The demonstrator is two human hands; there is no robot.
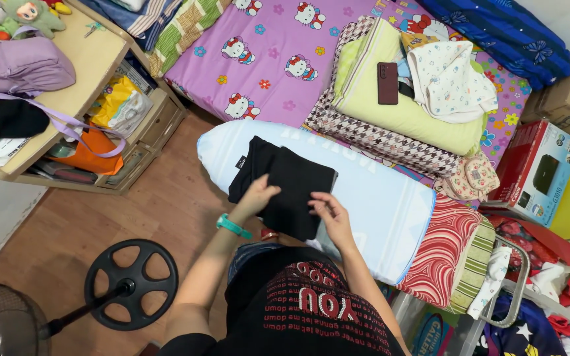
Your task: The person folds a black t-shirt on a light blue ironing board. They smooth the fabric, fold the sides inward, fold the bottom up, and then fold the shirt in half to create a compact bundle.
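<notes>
Head view: A black garment (pixel 284 191) is lying folded on the pale blue ironing board (pixel 377 204), toward its rounded end. The person's left hand (pixel 257 195) is pressing flat on the garment's middle, fingers loosely spread, gripping nothing. The right hand (pixel 330 212) is pinching the garment's edge nearest the person, fingers narrowed on the cloth. A dark phone (pixel 387 83) is resting on stacked folded linens (pixel 390 99) beyond the board. A fan base (pixel 131 284) is standing on the floor left of the board.
</notes>
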